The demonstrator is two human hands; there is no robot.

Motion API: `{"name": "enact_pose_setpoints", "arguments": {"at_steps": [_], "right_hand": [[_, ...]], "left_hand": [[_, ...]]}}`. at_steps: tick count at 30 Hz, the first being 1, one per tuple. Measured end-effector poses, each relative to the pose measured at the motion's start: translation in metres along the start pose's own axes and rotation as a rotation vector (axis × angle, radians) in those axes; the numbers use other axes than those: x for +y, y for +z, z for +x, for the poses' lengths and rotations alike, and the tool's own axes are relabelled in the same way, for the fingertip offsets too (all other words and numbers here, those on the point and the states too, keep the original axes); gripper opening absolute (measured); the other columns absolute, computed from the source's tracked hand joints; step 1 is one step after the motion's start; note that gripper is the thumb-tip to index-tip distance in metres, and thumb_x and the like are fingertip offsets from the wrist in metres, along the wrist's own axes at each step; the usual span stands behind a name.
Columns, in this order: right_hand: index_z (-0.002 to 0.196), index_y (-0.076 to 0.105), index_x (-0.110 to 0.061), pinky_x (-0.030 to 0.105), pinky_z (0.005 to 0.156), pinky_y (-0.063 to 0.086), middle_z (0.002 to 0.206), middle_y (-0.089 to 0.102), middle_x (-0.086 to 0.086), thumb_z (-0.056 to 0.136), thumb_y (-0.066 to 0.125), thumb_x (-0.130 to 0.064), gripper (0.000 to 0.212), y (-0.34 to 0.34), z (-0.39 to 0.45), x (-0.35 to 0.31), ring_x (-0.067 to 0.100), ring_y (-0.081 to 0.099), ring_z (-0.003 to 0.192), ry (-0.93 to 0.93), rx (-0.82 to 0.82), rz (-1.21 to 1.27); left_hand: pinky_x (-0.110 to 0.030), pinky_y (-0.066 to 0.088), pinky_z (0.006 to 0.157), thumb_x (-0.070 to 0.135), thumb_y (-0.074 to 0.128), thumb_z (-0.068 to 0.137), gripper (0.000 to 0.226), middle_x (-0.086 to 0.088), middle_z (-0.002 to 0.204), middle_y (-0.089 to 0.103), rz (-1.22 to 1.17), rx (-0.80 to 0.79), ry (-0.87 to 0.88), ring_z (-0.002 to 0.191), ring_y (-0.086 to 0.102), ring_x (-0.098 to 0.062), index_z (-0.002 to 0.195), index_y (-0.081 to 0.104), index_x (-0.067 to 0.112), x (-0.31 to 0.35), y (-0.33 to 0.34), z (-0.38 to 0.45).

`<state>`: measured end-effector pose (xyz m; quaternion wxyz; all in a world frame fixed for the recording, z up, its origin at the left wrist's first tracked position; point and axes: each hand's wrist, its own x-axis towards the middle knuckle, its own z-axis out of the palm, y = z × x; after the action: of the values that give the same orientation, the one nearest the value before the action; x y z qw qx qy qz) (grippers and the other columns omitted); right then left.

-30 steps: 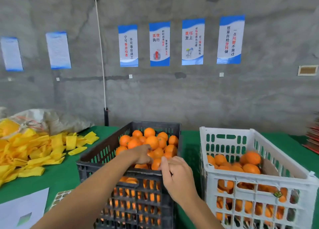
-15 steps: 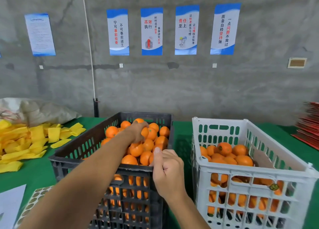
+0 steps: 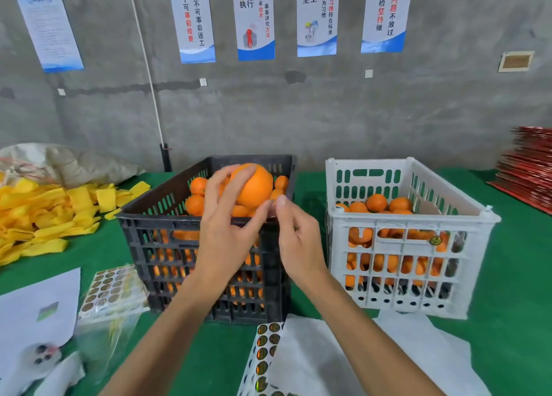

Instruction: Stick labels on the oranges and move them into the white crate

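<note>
The left hand curls its fingers and thumb around an orange, lifting it above the black crate; the fruit is round, so no long axis or pointing direction can be told. The right hand sits just beside it, its fingertips pinched together near the orange's lower right side, though whether they hold a label cannot be told. More oranges fill the black crate beneath. To the right stands the white crate, partly filled with oranges. Label sheets lie on the green table nearest the camera.
</note>
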<state>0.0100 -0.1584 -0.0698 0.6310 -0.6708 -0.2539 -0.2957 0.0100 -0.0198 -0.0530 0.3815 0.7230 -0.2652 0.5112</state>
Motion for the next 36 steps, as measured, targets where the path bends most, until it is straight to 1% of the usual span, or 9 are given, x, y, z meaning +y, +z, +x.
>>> {"name": "enact_pose_setpoints", "arguments": {"at_steps": [6,10,15,20,26,28,30,32,36], "right_hand": [[0.093,0.072,-0.008,0.038,0.090,0.050,0.095,0.071,-0.002,0.107,0.045,-0.021,0.034,-0.025,-0.085,0.014,0.014,0.064,0.095,-0.189,-0.050,-0.367],[0.101,0.071,-0.015,0.043,0.098,0.046,0.102,0.070,-0.007,0.110,0.043,-0.024,0.031,-0.054,-0.137,0.041,0.013,0.062,0.098,0.057,-0.373,-0.579],[0.149,0.047,-0.020,0.028,0.122,0.018,0.156,0.047,-0.003,0.109,0.039,-0.044,0.048,-0.091,-0.175,0.058,0.015,0.037,0.145,0.330,-0.694,-0.873],[0.161,0.025,-0.029,0.024,0.126,-0.003,0.169,0.014,-0.012,0.109,0.026,-0.049,0.056,-0.144,-0.187,0.049,0.001,0.006,0.155,0.422,-0.799,-0.958],[0.157,0.033,-0.029,0.030,0.127,-0.002,0.169,0.019,-0.006,0.107,0.037,-0.023,0.051,-0.196,-0.177,0.038,0.012,0.011,0.157,0.434,-0.757,-1.271],[0.154,0.042,-0.026,0.025,0.125,0.011,0.163,0.035,-0.007,0.105,0.048,-0.021,0.050,-0.185,-0.166,0.036,0.010,0.028,0.151,0.357,-0.653,-1.120],[0.150,0.049,-0.031,0.024,0.123,0.022,0.156,0.041,-0.019,0.102,0.057,-0.043,0.051,-0.161,-0.153,0.032,-0.004,0.036,0.143,0.403,-0.656,-0.789],[0.154,0.041,-0.036,0.023,0.124,0.022,0.159,0.032,-0.026,0.091,0.063,-0.063,0.073,-0.136,-0.147,0.036,-0.013,0.027,0.144,0.485,-0.811,-0.582],[0.161,0.018,-0.041,0.019,0.121,0.001,0.159,0.001,-0.040,0.079,0.059,-0.084,0.101,-0.111,-0.154,0.057,-0.020,-0.002,0.145,0.430,-1.045,-0.625]], "left_hand": [[-0.017,0.037,0.111,0.009,0.080,0.088,0.056,-0.031,0.144,0.042,-0.043,-0.077,0.170,0.145,0.039,-0.009,0.138,0.055,0.012,0.006,-0.006,-0.092],[-0.033,0.054,0.101,0.023,0.078,0.095,0.064,-0.004,0.156,0.040,-0.250,-0.358,-0.164,0.144,0.044,-0.023,0.150,0.047,0.036,-0.006,-0.002,-0.165],[-0.033,0.060,0.080,0.044,0.076,0.095,0.065,0.011,0.146,0.047,-0.426,-0.543,-0.638,0.109,0.071,-0.026,0.152,0.044,0.039,-0.019,0.004,-0.214],[-0.035,0.064,0.083,0.046,0.074,0.095,0.068,0.015,0.148,0.044,-0.417,-0.609,-0.681,0.108,0.073,-0.021,0.154,0.039,0.041,-0.021,0.005,-0.218],[-0.032,0.062,0.085,0.056,0.069,0.095,0.064,0.018,0.148,0.043,-0.368,-0.596,-0.591,0.118,0.064,-0.017,0.151,0.042,0.042,-0.015,0.004,-0.217],[-0.033,0.062,0.084,0.058,0.070,0.094,0.064,0.017,0.148,0.043,-0.363,-0.588,-0.602,0.120,0.063,-0.017,0.150,0.043,0.041,-0.014,0.004,-0.217],[-0.028,0.060,0.085,0.060,0.069,0.093,0.063,0.018,0.147,0.043,-0.320,-0.571,-0.585,0.124,0.058,-0.012,0.148,0.045,0.042,-0.013,0.003,-0.216],[-0.024,0.057,0.086,0.061,0.069,0.092,0.061,0.018,0.147,0.042,-0.281,-0.553,-0.563,0.127,0.053,-0.008,0.146,0.046,0.043,-0.011,0.001,-0.214],[-0.035,0.060,0.090,0.055,0.070,0.094,0.063,0.016,0.147,0.044,-0.344,-0.490,-0.619,0.126,0.059,-0.018,0.148,0.044,0.039,-0.009,-0.002,-0.216]]}}
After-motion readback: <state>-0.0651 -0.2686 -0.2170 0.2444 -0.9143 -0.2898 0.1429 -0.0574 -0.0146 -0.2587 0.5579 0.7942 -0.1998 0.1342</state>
